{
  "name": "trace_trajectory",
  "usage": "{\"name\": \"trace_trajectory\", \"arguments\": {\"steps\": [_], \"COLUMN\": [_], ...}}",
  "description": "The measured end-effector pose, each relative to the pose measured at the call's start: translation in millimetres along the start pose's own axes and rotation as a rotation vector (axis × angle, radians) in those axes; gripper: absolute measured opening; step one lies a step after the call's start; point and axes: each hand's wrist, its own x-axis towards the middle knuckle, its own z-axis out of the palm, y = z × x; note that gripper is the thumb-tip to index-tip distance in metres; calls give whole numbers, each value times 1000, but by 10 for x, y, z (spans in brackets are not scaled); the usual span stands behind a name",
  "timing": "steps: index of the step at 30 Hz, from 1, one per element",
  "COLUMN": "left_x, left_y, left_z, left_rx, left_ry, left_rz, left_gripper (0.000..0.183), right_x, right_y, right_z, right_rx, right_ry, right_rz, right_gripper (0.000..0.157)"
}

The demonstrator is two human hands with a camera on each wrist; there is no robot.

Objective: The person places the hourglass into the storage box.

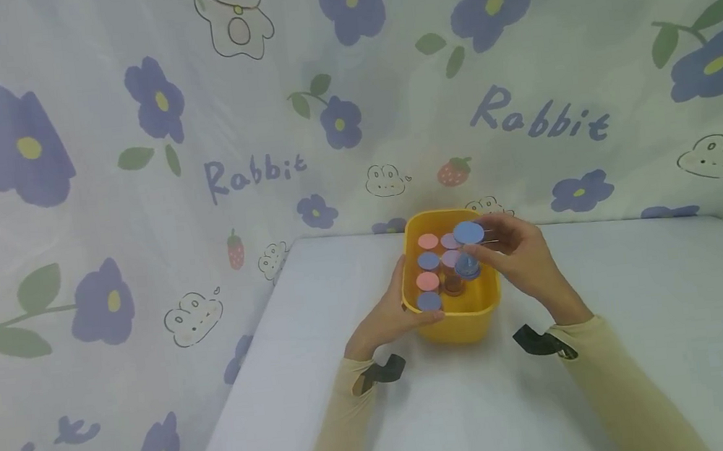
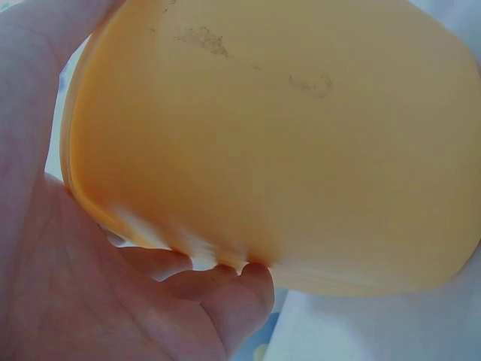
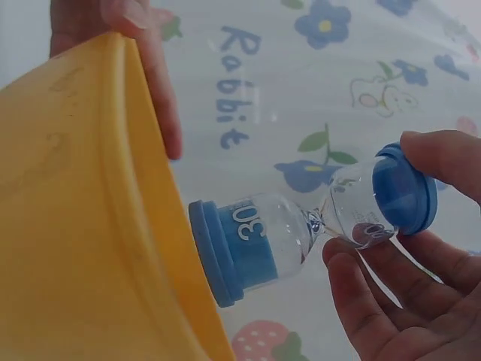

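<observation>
A sand timer (image 3: 259,237) with blue caps and blue sand, its lower end marked 30, is held by my right hand (image 1: 525,260). Thumb and fingers pinch it around the upper blue cap and glass. Its lower cap is at the rim of a yellow plastic bin (image 1: 456,329), overlapping the opening in the head view. My left hand (image 1: 384,325) grips the bin at its left side, thumb along the front rim and fingers (image 2: 240,301) curled against the wall. Inside the bin stand several more timers, with pink caps (image 1: 428,281), blue caps (image 1: 428,260) and purple caps (image 1: 450,259).
The bin is over a white table (image 1: 641,344). Behind and to the left hangs a pale curtain (image 1: 258,235) printed with flowers, rabbits and strawberries. Dark bands (image 1: 546,344) sit at both sleeve cuffs.
</observation>
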Motion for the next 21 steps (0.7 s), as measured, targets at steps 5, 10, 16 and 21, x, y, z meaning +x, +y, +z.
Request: {"name": "trace_trajectory", "arguments": {"steps": [5, 10, 16, 21], "left_x": [-13, -16, -9, -28], "left_y": [0, -4, -16, -10], "left_z": [-5, 0, -2, -5], "left_rx": [5, 10, 18, 12], "left_ry": [4, 9, 18, 20], "left_rz": [-15, -14, -5, -16], "left_gripper": [121, 121, 123, 124], "right_x": [18, 22, 46, 54], "right_y": [72, 105, 125, 142], "right_z": [87, 137, 154, 165], "right_rx": [-22, -59, -118, -219], "right_ry": [-62, -108, -183, -250], "right_rz": [86, 152, 205, 257], "right_gripper": [43, 47, 52, 58]}}
